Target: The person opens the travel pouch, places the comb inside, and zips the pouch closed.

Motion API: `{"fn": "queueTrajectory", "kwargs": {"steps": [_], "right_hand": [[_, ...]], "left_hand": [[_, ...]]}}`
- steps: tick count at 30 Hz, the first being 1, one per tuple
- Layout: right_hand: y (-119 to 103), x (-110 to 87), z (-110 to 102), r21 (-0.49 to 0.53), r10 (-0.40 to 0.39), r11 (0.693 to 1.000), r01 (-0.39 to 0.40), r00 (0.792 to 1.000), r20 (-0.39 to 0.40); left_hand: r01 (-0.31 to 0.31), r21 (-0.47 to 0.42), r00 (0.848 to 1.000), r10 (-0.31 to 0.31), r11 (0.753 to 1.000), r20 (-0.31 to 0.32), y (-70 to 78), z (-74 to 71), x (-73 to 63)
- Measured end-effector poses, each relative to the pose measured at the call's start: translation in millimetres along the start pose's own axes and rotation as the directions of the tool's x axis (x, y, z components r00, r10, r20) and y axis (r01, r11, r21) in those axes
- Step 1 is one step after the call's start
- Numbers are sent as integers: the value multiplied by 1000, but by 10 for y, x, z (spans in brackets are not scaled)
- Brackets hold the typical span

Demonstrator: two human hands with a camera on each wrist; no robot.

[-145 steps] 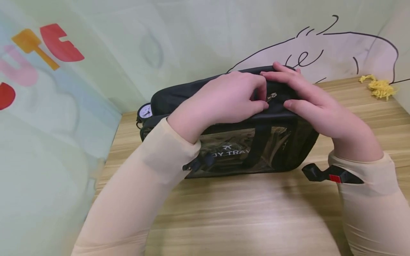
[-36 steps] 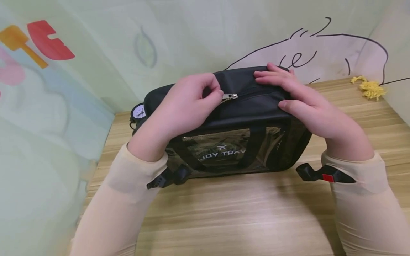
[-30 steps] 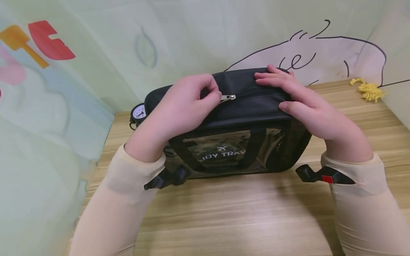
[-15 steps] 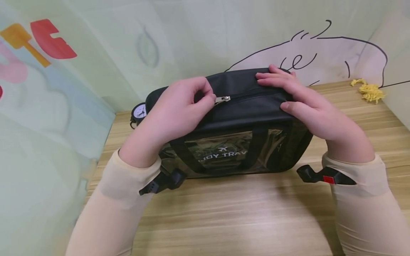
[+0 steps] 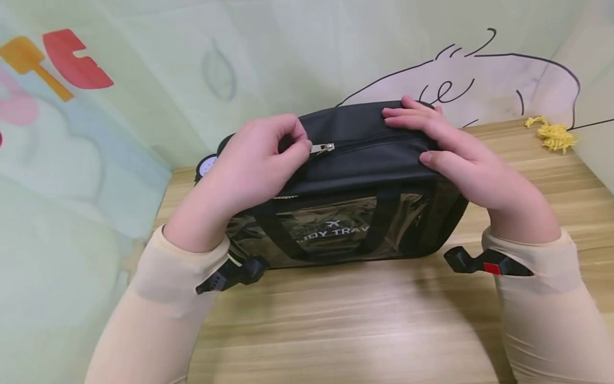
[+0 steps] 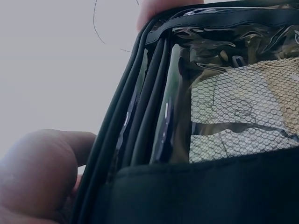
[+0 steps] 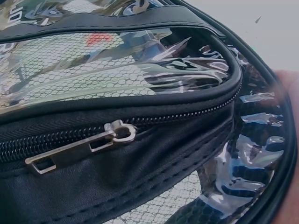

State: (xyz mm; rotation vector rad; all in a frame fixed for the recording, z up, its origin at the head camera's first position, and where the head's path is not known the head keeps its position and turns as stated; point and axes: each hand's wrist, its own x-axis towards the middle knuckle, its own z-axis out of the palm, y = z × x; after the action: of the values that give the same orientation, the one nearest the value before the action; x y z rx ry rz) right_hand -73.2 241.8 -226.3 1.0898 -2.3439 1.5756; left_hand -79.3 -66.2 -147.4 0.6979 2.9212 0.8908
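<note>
A black travel bag point(image 5: 369, 168) with clear side panels and white lettering stands upright on the table. Across its top runs a zipper, and my left hand point(image 5: 259, 162) pinches the silver zipper pull point(image 5: 320, 148) between thumb and curled fingers. My right hand point(image 5: 460, 152) rests over the bag's top right end, fingers spread and fairly straight, thumb toward the front edge. In the right wrist view, another zipper pull point(image 7: 79, 149) hangs loose on the bag's side. Behind the clear panel in the left wrist view shows a mesh pocket point(image 6: 238, 102).
A small round dial clock point(image 5: 205, 164) sits past the bag's left end, partly covered by the left hand. Yellow yarn point(image 5: 556, 136) lies on the wooden table point(image 5: 364, 320) at the back right. Printed curtains point(image 5: 268, 58) rise close behind and on the left.
My left hand has drawn the zipper pull leftward along the bag's top, from near the right end to about the middle. The right hand has stayed on the right end.
</note>
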Motion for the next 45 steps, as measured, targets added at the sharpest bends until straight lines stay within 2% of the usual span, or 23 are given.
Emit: {"fn": "queueTrajectory", "kwargs": {"steps": [8, 12, 23, 32, 36, 45], "right_hand": [[0, -10, 5, -2, -6, 1000, 6, 1000, -5], [1, -8, 0, -2, -1, 1000, 1, 1000, -10], [14, -11, 7, 20, -9, 1000, 9, 1000, -10], [0, -7, 6, 12, 3, 1000, -3, 1000, -14], [1, -10, 5, 8, 1, 1000, -1, 1000, -3], [0, -3, 10, 9, 3, 1000, -3, 1000, -9]], "left_hand": [[22, -30, 999, -23, 999, -28, -25, -9, -63], [18, -14, 999, -18, 1000, -30, -35, -25, -70], [-17, -56, 998, 13, 998, -66, -108, -60, -123], [-4, -85, 998, -2, 996, -68, -169, -115, -182], [25, -102, 997, -32, 995, -73, -231, -154, -231], [-2, -120, 995, -11, 993, -102, -286, -150, -290]]}}
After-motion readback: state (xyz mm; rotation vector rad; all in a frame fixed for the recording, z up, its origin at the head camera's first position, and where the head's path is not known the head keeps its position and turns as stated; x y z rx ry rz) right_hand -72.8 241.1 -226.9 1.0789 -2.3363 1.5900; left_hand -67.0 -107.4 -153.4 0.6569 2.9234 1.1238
